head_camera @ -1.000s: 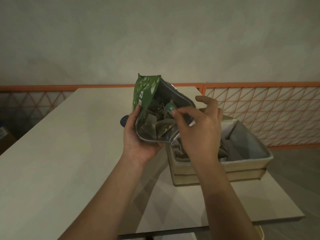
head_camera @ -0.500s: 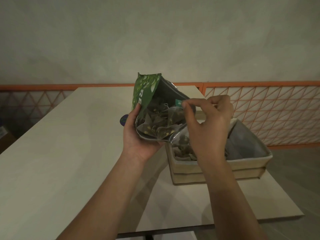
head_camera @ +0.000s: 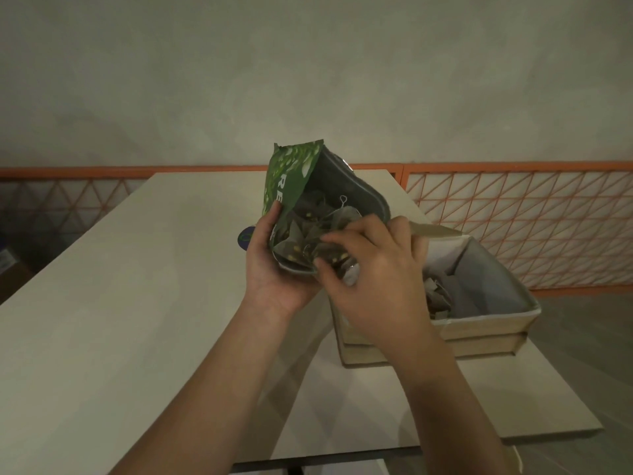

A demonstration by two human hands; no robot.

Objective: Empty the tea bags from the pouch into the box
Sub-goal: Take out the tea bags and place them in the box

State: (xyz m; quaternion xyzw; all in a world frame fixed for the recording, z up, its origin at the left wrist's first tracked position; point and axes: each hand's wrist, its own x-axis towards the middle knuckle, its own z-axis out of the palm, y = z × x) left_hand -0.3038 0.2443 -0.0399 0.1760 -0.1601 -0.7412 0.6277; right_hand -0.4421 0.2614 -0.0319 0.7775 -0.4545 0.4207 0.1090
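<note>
My left hand (head_camera: pixel 270 269) grips a green foil pouch (head_camera: pixel 291 176) from its left side and holds it up, mouth open toward me. Several pyramid tea bags (head_camera: pixel 308 231) lie inside it. My right hand (head_camera: pixel 373 269) reaches into the pouch mouth, fingers curled among the tea bags; whether it has one pinched I cannot tell. Just right of the hands stands an open beige box (head_camera: pixel 486 323) with a grey lining, and a few tea bags (head_camera: pixel 438 296) lie on its floor.
A pale table (head_camera: pixel 120 303) carries the box near its right edge. A dark blue round object (head_camera: pixel 246 236) peeks out behind my left hand. An orange lattice railing (head_camera: pixel 513 221) runs behind the table, with a plain wall above.
My right hand held a tea bag by its tag above the pouch rim half a second ago. Now it is back down inside the pouch mouth, fingers among the bags.
</note>
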